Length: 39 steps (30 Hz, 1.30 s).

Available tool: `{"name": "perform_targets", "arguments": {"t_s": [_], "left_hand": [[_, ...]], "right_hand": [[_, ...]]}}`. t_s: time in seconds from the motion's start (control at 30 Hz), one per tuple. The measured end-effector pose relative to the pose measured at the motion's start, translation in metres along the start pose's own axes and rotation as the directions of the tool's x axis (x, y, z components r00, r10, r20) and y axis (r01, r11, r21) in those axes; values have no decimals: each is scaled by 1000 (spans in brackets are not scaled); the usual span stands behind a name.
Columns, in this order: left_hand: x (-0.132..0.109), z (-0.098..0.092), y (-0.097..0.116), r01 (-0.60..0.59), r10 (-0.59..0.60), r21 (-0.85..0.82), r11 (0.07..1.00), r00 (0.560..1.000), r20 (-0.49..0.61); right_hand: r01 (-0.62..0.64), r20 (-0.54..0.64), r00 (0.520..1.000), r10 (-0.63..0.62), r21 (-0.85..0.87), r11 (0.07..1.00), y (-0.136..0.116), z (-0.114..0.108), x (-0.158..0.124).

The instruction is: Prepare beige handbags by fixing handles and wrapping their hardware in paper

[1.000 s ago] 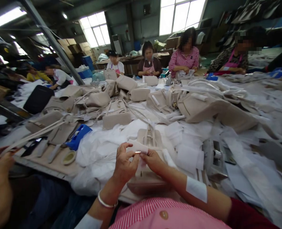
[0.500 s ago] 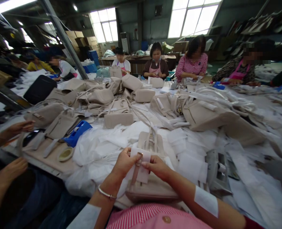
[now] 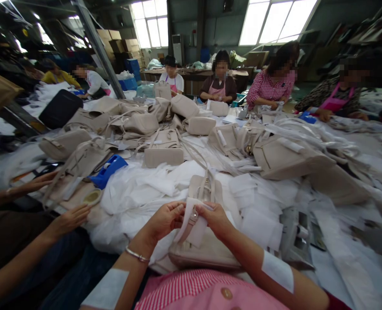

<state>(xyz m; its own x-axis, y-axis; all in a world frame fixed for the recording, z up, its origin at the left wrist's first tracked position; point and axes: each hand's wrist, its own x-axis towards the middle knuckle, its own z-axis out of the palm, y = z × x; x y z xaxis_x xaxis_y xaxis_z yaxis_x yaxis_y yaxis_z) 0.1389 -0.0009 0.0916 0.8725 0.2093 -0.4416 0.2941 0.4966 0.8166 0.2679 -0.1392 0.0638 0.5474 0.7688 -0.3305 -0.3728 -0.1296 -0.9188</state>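
Observation:
A beige handbag [image 3: 206, 249] lies right in front of me, its strap running away from me. Over its front, a white foam sheet [image 3: 197, 232] is folded about a beige strap with a metal buckle [image 3: 194, 215]. My left hand [image 3: 169, 219] pinches the left edge of this sheet, fingers closed. My right hand [image 3: 215, 217] grips the sheet and strap near the buckle, thumb and fingers closed. The ends of the fingers are partly hidden behind the sheet.
Loose white sheets [image 3: 260, 215] and a grey tape dispenser [image 3: 297, 234] are on the right. A blue tape dispenser [image 3: 108, 171] and tape roll [image 3: 92, 196] lie left, near a co-worker's hands [image 3: 69, 219]. Beige bags are heaped beyond; several people sit across the table.
The sheet's edge has been folded over toward the strap, and my right hand has moved up to the buckle. The co-worker's hands at left have moved right, over their bag.

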Motion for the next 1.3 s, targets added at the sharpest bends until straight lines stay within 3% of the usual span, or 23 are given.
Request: {"name": "perform_targets", "arguments": {"t_s": [0.1,0.23,0.3,0.4,0.47,0.53,0.6,0.67,0.73,0.77,0.83,0.9,0.97,1.07,1.13,1.2,1.3], "left_hand": [[5,6,-13,41,-39,83,996,999,-32],[9,23,-16,-66,76,278,958,997,-27],[9,30,-16,-76,93,359,930,995,-30],[8,34,-19,-55,91,391,919,993,-76],[7,33,-23,-46,86,349,936,991,-101],[6,32,-26,-47,82,312,949,992,-99],[5,31,-27,-62,89,311,948,993,-72],[4,33,-26,-57,71,330,942,997,-31],[3,35,-25,-47,54,360,932,998,-10],[3,36,-25,-60,70,397,916,997,-11],[2,37,-25,-148,193,535,832,981,-29],[0,37,-26,-256,363,698,669,932,-6],[-3,36,-28,-312,437,776,548,898,52],[-9,36,-30,-349,392,773,530,909,142],[-11,36,-35,-372,395,791,485,901,182],[-10,37,-42,-367,441,851,375,878,185],[-6,39,-55,-272,505,934,230,854,124]], "right_hand": [[33,-37,999,-36,-79,996,2,1,-2],[36,-105,993,-52,-142,989,7,3,-1],[71,-127,986,-106,-252,965,10,3,0],[149,-69,979,-190,-388,910,9,-5,0],[270,44,960,-276,-414,869,2,-17,-3],[481,237,876,-419,-478,735,-10,-31,-7],[689,485,723,-493,-564,456,-25,-41,-10],[785,651,601,-464,-591,187,-38,-45,-10],[811,709,544,-449,-581,65,-44,-43,-8],[821,715,530,-455,-568,64,-45,-40,-6],[830,697,541,-470,-533,164,-43,-36,-4],[788,637,616,-463,-495,366,-37,-33,-2],[694,559,709,-430,-445,566,-29,-33,-1],[539,459,812,-360,-355,764,-20,-34,0],[445,399,864,-306,-322,836,-16,-33,-1],[372,333,906,-262,-330,867,-13,-33,-3],[288,225,949,-221,-333,898,-8,-33,-5]]}}
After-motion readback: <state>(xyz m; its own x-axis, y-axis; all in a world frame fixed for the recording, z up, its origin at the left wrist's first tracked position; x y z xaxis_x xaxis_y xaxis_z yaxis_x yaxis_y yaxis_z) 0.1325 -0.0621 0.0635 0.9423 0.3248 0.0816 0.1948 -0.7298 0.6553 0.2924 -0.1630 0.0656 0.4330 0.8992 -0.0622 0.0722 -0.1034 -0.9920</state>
